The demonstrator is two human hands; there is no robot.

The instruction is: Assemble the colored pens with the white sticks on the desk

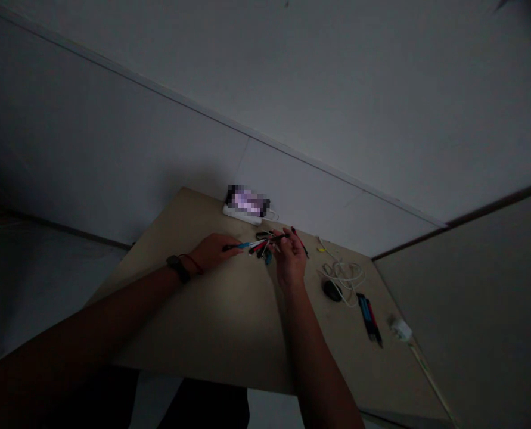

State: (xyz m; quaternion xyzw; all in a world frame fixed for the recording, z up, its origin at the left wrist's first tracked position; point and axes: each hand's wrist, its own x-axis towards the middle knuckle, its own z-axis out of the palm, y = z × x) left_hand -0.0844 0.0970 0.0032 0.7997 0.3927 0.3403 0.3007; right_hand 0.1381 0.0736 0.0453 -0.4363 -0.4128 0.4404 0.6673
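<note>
My left hand (212,251), with a dark watch and a red cord at the wrist, is closed on a blue-and-black pen (244,245) whose far end points at a pile. Across from it, my right hand (291,259) pinches a dark pen (278,238) above the same pile. Between the hands lies a loose heap of pens (260,248) in red, white, black and blue, partly overlapping. Fingers and dim light hide where some pens begin and end. One red-and-black pen (301,243) rests just beyond my right hand.
A phone with a lit, blurred screen (248,201) leans on a white stand (242,215) by the wall. Rightward on the table (229,322) are a black mouse (332,291), a coiled white cable (348,275), blue and red pens (369,316) and a white plug (400,329).
</note>
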